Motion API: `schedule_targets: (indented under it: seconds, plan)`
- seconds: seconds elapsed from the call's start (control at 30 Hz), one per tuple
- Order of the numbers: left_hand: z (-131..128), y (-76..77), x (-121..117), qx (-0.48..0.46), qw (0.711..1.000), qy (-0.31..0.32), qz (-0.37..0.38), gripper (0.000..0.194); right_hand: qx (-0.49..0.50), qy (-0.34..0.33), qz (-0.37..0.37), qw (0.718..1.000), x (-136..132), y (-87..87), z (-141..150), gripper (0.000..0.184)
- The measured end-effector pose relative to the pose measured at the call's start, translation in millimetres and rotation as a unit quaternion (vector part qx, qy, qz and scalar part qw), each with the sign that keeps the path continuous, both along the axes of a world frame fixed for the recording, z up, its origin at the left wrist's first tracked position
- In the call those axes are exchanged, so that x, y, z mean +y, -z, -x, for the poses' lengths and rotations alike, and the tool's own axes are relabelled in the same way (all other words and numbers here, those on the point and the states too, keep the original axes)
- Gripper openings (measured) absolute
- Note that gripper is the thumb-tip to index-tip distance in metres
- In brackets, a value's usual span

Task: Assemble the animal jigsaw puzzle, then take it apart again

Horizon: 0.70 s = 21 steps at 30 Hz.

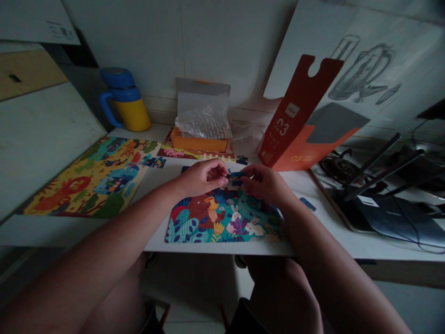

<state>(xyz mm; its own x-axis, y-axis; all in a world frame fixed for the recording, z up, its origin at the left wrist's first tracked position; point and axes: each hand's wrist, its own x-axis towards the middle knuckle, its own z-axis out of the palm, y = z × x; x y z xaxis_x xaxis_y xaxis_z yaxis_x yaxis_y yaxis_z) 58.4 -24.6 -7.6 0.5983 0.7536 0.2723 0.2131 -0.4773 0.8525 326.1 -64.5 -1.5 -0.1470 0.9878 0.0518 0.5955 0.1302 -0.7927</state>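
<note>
A dark blue jigsaw piece (pixel 236 176) is held just above the far part of a jigsaw puzzle (pixel 198 222) with a bear, rabbits and leaves. My right hand (pixel 263 183) pinches its right end between thumb and fingers. At its left end, my left hand (pixel 207 176) is closed, with thumb and fingertips on the piece's edge. Both hands partly cover the puzzle's far side, so its upper rows are hard to make out. To the right of my right forearm lies a loose blue piece (pixel 308 204) on the white table (pixel 156 232).
A second, yellow animal puzzle (pixel 83 181) lies at left, with linked dark pieces (pixel 153 161) beside it. Behind stand a blue-and-yellow jug (pixel 130 109), an open box (pixel 200 143) with plastic wrap and an orange-red box (pixel 292 139). A black router (pixel 392 211) with antennas sits right.
</note>
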Motion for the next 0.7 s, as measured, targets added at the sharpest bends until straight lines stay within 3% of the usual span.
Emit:
schedule_targets:
  seconds: [0.07,0.17,0.57,0.7]
  plan:
    - [6.5,-3.5,3.6,0.078,0.992,-0.039,-0.097,0.007,-0.033,0.071,-0.05,0.996,6.5,0.0,-8.9,0.033]
    - [16.7,-6.2,9.7,0.15,0.971,-0.057,-0.175,0.006,-0.077,0.098,-0.098,0.987,14.7,3.3,-20.8,0.032]
    - [28.3,1.1,16.9,0.21,0.966,-0.056,-0.139,0.011,-0.04,0.083,-0.067,0.993,25.9,19.2,-28.1,0.03]
    - [28.3,2.1,17.8,0.22,0.963,-0.057,-0.141,0.013,-0.087,0.083,-0.098,0.988,27.5,20.3,-29.0,0.028]
